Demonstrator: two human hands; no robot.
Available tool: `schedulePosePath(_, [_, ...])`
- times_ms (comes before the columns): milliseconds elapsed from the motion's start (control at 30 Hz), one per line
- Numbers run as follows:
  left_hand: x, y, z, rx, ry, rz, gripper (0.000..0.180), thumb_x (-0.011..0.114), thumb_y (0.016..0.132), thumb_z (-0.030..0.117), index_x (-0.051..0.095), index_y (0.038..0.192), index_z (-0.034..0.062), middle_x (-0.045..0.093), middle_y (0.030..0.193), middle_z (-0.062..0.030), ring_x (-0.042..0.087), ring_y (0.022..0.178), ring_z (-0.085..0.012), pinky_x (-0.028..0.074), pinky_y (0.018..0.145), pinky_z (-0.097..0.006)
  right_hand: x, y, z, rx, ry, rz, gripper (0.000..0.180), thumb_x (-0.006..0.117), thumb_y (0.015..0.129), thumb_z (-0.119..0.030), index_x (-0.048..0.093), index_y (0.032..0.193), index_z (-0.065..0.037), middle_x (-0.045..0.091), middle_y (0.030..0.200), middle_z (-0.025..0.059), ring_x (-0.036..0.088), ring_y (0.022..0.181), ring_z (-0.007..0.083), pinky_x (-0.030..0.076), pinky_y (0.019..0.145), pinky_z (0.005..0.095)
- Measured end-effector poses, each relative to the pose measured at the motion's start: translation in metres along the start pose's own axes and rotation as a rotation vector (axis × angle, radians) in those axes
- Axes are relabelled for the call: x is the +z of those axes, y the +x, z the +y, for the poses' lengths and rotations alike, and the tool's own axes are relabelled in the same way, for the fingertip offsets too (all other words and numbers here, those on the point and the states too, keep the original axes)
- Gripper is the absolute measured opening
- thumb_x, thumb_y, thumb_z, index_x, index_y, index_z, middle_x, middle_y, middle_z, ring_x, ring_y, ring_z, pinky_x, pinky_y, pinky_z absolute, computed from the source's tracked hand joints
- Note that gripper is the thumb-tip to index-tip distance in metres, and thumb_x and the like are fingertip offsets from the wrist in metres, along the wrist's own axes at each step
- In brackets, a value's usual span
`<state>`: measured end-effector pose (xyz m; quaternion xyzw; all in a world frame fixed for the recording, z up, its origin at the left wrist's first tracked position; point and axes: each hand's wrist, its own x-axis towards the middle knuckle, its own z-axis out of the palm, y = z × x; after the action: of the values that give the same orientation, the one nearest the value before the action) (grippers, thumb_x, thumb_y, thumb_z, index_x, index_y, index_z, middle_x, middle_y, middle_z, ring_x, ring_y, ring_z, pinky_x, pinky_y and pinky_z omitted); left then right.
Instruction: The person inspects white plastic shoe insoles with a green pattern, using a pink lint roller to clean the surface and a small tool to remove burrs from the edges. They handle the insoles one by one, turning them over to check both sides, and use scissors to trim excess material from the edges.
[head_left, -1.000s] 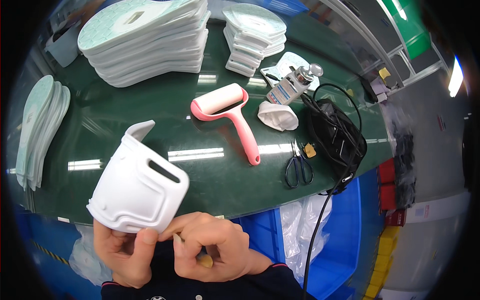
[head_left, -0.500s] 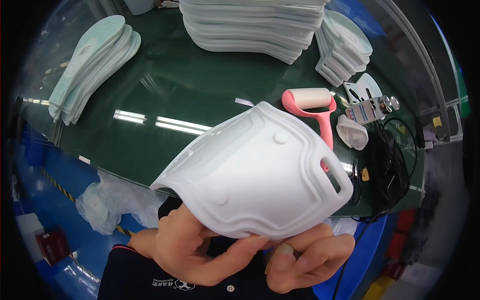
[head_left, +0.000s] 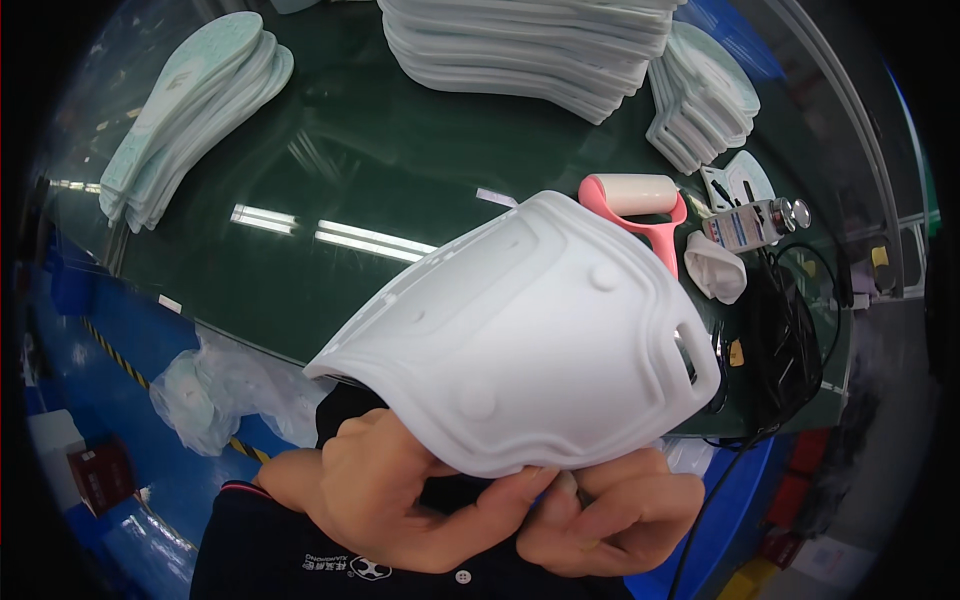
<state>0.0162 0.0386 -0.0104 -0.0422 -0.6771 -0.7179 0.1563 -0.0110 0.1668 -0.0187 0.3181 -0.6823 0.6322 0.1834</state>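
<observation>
close under the camera, above the near edge of the dark green tabletop (head_left: 300, 200), a white moulded foam shell (head_left: 530, 330) with raised ridges and a slot near its right rim is held up. the left hand (head_left: 390, 500) grips its lower edge, fingers (head_left: 500, 497) closed against the rim; the right hand (head_left: 610, 515) pinches the same edge just beside it, fingers curled shut. behind the shell lie a pink lint roller (head_left: 640, 205), a black bag (head_left: 785, 340), a tall stack of white insole sheets (head_left: 520, 45) and a smaller pile of pale green insoles (head_left: 185, 120) at the left.
</observation>
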Motion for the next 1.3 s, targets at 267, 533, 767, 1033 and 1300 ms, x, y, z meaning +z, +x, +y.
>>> schedulePosePath(267, [-0.001,0.003,-0.003,0.056,0.04,-0.054,0.024,0.067,0.064,0.0,0.06,0.087,-0.0048,0.064,0.071,-0.01,0.064,0.061,-0.0156,0.049,0.054,-0.022,0.003,-0.007,0.003,-0.025,-0.062,0.051,0.022,0.053,0.067,0.005,0.036,0.073,-0.008,0.036,0.056,-0.0021,0.028,0.045,0.0054,0.028,0.048,0.0182])
schedulePosePath(533, [-0.006,-0.001,-0.016,0.105,0.074,-0.138,0.024,0.067,0.065,0.002,0.06,0.087,-0.0053,0.064,0.069,-0.0093,0.063,0.058,-0.0146,0.048,0.051,-0.021,0.008,-0.008,-0.003,0.154,0.258,0.368,0.027,0.058,0.051,0.018,0.047,0.056,-0.005,0.047,0.055,0.0039,0.043,0.043,0.012,0.036,0.044,0.0203])
schedulePosePath(767, [0.002,-0.004,-0.014,0.056,0.044,-0.03,0.023,0.068,0.064,0.001,0.061,0.086,-0.0043,0.064,0.065,-0.0088,0.063,0.056,-0.0147,0.047,0.05,-0.021,0.006,-0.005,0.001,0.075,0.164,0.222,0.027,0.055,0.055,0.019,0.044,0.058,-0.005,0.047,0.054,0.0055,0.045,0.045,0.0125,0.038,0.043,0.0222])
schedulePosePath(1033, [0.002,0.007,-0.013,0.117,0.199,-0.131,0.024,0.065,0.058,-0.008,0.064,0.082,-0.0032,0.063,0.076,-0.0117,0.062,0.065,-0.0228,0.047,0.057,-0.026,-0.012,0.0,-0.01,0.06,0.26,0.335,0.03,0.059,0.064,0.014,0.037,0.079,-0.001,0.046,0.062,0.0092,0.056,0.053,0.0214,0.048,0.046,0.0254])
schedulePosePath(1300, [-0.012,-0.002,-0.019,0.22,0.367,-0.207,0.028,0.065,0.062,-0.001,0.062,0.09,-0.0013,0.062,0.089,-0.0144,0.061,0.083,-0.025,0.048,0.073,-0.032,-0.004,0.019,0.008,0.049,0.434,0.151,0.029,0.065,0.055,0.015,0.054,0.08,0.006,0.053,0.059,0.0115,0.047,0.043,0.0154,0.035,0.042,0.0229])
